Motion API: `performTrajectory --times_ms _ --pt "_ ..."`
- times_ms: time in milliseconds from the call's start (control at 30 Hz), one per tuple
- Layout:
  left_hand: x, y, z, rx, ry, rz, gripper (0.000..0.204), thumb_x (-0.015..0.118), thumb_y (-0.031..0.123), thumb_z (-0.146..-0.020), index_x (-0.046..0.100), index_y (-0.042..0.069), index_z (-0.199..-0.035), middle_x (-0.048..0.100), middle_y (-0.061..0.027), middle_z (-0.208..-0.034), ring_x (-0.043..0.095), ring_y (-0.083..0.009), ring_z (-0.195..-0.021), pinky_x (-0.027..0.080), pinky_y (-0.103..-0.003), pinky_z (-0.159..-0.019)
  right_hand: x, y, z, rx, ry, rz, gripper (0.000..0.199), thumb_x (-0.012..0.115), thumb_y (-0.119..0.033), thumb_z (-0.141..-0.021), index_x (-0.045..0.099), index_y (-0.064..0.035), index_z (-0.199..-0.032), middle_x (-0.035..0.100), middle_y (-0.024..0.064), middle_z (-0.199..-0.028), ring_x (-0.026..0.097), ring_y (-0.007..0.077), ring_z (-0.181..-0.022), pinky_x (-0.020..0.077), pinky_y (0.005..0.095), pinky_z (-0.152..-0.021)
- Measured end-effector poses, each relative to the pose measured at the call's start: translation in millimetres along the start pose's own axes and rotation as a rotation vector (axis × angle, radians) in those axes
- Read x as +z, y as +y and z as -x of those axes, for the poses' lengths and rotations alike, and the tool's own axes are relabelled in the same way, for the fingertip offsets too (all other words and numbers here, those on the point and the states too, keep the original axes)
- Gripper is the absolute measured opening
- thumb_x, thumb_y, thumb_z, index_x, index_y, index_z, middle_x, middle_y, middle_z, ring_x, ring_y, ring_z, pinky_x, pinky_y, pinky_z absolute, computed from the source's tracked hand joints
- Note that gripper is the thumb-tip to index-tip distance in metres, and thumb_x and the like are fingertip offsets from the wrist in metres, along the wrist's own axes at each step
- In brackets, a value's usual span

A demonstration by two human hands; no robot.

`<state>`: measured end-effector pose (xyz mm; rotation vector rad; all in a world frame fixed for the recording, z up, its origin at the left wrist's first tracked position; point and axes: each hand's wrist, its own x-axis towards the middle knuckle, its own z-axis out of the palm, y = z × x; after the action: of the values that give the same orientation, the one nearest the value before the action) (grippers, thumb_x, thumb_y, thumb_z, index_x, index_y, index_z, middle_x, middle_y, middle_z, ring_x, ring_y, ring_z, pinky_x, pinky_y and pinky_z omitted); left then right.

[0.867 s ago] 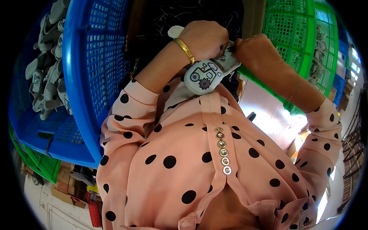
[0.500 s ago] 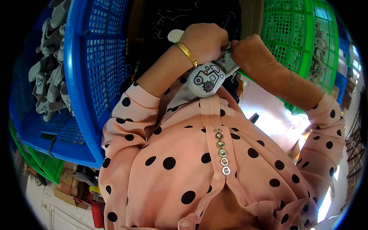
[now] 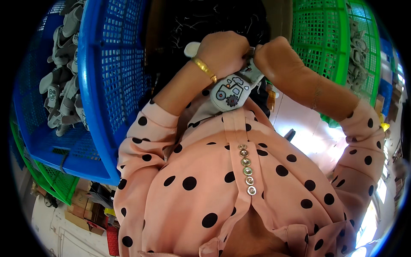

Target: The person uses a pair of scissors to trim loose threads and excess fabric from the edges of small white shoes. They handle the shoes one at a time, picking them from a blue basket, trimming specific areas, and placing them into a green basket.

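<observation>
In front of my chest is a small pale grey shoe [image 3: 231,93] with a cartoon vehicle, cloud and gear printed on its toe. The toe points down toward my shirt. My left hand [image 3: 224,52], with a gold bracelet at the wrist, is closed around the shoe's upper part, the back of the hand upward. Opposite it, my right hand [image 3: 279,58] is closed on the shoe's other edge, its fingertips mostly hidden. Beyond my left wrist a white rounded piece [image 3: 192,49] sticks out; I cannot tell whether it belongs to the same shoe.
On the left stands a blue plastic basket [image 3: 87,98] with many similar grey shoes [image 3: 60,88] inside. To the right are a green basket [image 3: 319,38] and more grey shoes [image 3: 357,55] beyond its wall. Loose pale threads lie on the dark surface [image 3: 205,19] ahead. Cardboard boxes [image 3: 81,210] are at lower left.
Both hands and the shoe have shifted slightly, my left hand a little left and down. The shoe's toe has tilted a bit. Both hands keep their hold.
</observation>
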<state>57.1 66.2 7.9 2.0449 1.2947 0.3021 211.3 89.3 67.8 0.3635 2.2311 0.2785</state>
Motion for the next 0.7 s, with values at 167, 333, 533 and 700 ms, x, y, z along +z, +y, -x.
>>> performTrajectory --times_ms 167,333,533,700 --pt "-6 -2 31 -0.207 0.287 0.178 0.020 0.061 0.019 -0.082 0.073 0.006 -0.091 0.069 -0.0131 -0.075 0.068 -0.0287 -0.070 0.053 -0.037 -0.064 -1 7 38 0.464 0.461 -0.612 0.037 0.072 -0.044 -0.080 0.060 -0.0092 -0.086 0.062 0.0049 -0.061 0.065 0.0210 -0.055 0.0473 0.0329 -0.049" --pt "-7 2 36 -0.288 0.539 0.362 0.019 0.064 0.014 -0.086 0.069 -0.001 -0.095 0.070 -0.0136 -0.080 0.069 -0.0228 -0.070 0.052 -0.030 -0.064 3 -32 37 0.633 0.701 -1.157 0.049 0.079 -0.043 -0.074 0.057 -0.0064 -0.098 0.064 0.0061 -0.064 0.066 0.0216 -0.058 0.0513 0.0309 -0.053" --pt "4 -1 44 -0.291 0.665 0.403 0.011 0.063 0.007 -0.085 0.063 -0.001 -0.092 0.067 -0.0167 -0.098 0.067 -0.0313 -0.078 0.054 -0.034 -0.069 28 -55 0 0.779 0.928 -1.388 0.035 0.074 -0.010 -0.076 0.058 -0.0076 -0.107 0.062 0.0071 -0.069 0.061 0.0197 -0.057 0.0490 0.0271 -0.056" --pt "7 12 57 -0.295 0.641 0.519 0.011 0.064 0.005 -0.086 0.062 -0.002 -0.094 0.067 -0.0186 -0.106 0.069 -0.0252 -0.078 0.054 -0.029 -0.069 43 -37 -15 0.761 1.098 -1.555 0.025 0.069 -0.005 -0.080 0.061 -0.0045 -0.104 0.059 0.0072 -0.071 0.051 0.0106 -0.059 0.0470 0.0234 -0.060"
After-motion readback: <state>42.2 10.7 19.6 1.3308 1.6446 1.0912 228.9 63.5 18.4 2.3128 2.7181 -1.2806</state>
